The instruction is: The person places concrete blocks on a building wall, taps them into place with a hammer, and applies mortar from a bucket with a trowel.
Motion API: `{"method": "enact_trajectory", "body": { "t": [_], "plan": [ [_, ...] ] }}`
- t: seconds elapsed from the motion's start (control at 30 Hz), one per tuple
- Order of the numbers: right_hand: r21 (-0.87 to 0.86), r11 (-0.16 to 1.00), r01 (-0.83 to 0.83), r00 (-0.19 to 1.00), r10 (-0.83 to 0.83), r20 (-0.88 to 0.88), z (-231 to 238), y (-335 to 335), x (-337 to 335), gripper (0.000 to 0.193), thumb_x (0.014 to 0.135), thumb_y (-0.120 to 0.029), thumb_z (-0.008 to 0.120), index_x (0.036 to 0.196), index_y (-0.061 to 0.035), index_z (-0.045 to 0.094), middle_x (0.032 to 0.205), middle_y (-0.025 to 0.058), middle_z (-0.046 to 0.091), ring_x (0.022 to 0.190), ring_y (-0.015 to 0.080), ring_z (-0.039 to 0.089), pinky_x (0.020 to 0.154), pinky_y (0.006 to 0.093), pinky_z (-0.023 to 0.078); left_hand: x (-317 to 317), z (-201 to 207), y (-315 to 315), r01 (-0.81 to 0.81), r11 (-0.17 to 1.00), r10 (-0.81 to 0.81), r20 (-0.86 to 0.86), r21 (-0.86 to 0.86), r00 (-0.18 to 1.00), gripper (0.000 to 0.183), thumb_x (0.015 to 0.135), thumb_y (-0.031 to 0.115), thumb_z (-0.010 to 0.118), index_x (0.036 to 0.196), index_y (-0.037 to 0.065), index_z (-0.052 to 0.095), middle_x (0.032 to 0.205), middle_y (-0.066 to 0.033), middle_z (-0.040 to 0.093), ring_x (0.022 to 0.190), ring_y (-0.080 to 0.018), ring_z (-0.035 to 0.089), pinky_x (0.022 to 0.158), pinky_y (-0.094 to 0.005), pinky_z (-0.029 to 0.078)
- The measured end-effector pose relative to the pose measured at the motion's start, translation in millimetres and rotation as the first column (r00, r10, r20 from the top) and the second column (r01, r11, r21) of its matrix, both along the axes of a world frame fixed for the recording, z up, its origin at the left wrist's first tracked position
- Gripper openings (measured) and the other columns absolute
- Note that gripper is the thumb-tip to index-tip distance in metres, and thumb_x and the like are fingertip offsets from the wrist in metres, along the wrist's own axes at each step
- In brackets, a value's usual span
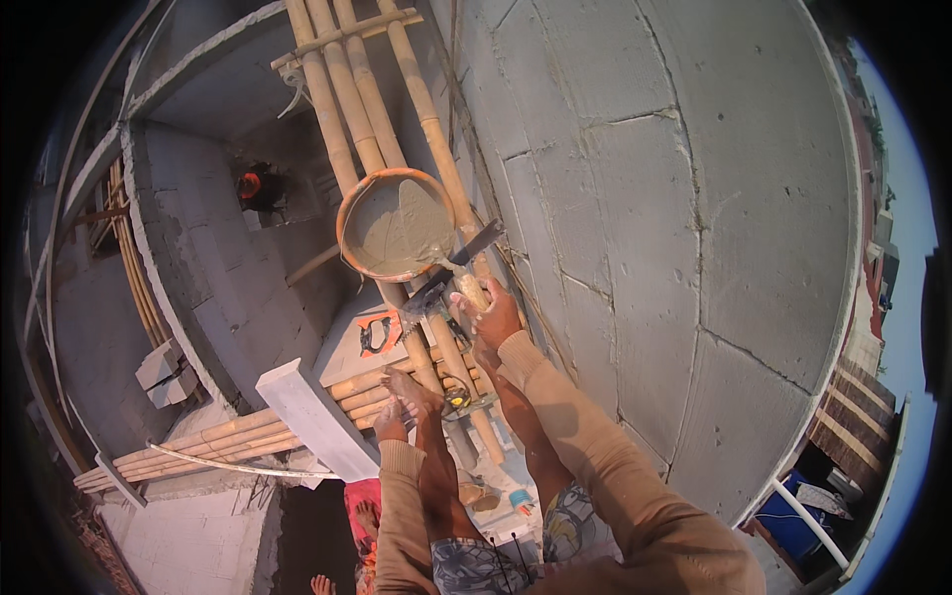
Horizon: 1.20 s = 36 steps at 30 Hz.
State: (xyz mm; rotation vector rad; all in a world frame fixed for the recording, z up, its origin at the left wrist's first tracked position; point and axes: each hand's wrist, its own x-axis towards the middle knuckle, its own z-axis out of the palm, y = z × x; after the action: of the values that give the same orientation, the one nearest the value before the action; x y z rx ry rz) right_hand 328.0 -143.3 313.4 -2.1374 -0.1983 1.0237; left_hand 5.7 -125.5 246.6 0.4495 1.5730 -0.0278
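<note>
- Fingers [488, 300] of the right hand [494, 319] were curled tight round the handle of a trowel [458, 266], whose dark blade ran up and to the right, tilted across the bamboo poles [369, 109].
- That blade lay just beside the rim of the orange pan of wet mortar [395, 226], which sat on the poles up and to the left of the right hand; the right hand was clearly the nearer one.
- Lower down, the left hand [391, 423] rested near the person's bare foot [412, 387]; whether its fingers gripped anything could not be told.
- To the right rose the grey block wall [674, 198], and a pale concrete block [315, 416] lay across the scaffold below the pan.
</note>
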Motion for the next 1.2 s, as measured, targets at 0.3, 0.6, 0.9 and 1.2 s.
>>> {"method": "enact_trajectory", "body": {
  "t": [0.3, 0.6, 0.9, 1.2],
  "plan": [
    [0.002, 0.975, 0.22, 0.941, -0.213, 0.264, 105.3, -49.9, 8.0, 0.039, 0.089, -0.029, 0.071, 0.107, 0.0036, 0.061, 0.086, 0.0138, 0.07, 0.076, 0.015, 0.063, 0.069, 0.0317, 0.051, -64.0, 68.9, 7.5, 0.058, 0.998, -0.058, 0.04, -0.003, 0.998, 0.042, 0.098, 0.043, 0.055, 0.106, 0.002, 0.061, 0.093, -0.0089, 0.068, 0.076, -0.018, 0.067, 0.06, -0.0297, 0.054],
    [0.07, 0.957, 0.281, 0.897, -0.288, 0.335, 80.8, -50.5, 22.3, 0.036, 0.088, -0.026, 0.071, 0.105, 0.0035, 0.061, 0.071, 0.008, 0.063, 0.051, 0.0127, 0.057, 0.044, 0.0294, 0.045, -71.6, 141.3, -19.6, 0.415, 0.894, -0.391, -0.16, 0.166, 0.906, 0.036, 0.094, 0.035, 0.064, 0.092, -0.001, 0.067, 0.081, -0.0105, 0.07, 0.066, -0.017, 0.067, 0.054, -0.0286, 0.049],
    [-0.015, 0.966, 0.257, 0.942, -0.247, 0.227, 3.7, 48.1, 142.4, 0.043, 0.087, -0.033, 0.071, 0.102, 0.0057, 0.061, 0.08, 0.0175, 0.065, 0.064, 0.0273, 0.065, 0.057, 0.0374, 0.05, -100.2, 152.7, -109.8, 0.883, 0.432, -0.741, -0.486, 0.183, 0.463, 0.034, 0.088, 0.031, 0.068, 0.101, 0.0, 0.066, 0.099, -0.0201, 0.069, 0.093, -0.0346, 0.067, 0.082, -0.042, 0.051],
    [0.007, 0.943, 0.332, 0.942, -0.332, 0.044, 42.0, 73.7, 159.5, 0.038, 0.089, -0.031, 0.071, 0.099, 0.0049, 0.06, 0.068, 0.0097, 0.063, 0.044, 0.0151, 0.057, 0.036, 0.0318, 0.043, -134.0, 112.0, -170.9, 0.684, 0.721, -0.597, -0.402, 0.11, 0.694, 0.041, 0.086, 0.032, 0.069, 0.107, -0.003, 0.064, 0.1, -0.0233, 0.068, 0.094, -0.0369, 0.065, 0.083, -0.0428, 0.051]
  ]
}}
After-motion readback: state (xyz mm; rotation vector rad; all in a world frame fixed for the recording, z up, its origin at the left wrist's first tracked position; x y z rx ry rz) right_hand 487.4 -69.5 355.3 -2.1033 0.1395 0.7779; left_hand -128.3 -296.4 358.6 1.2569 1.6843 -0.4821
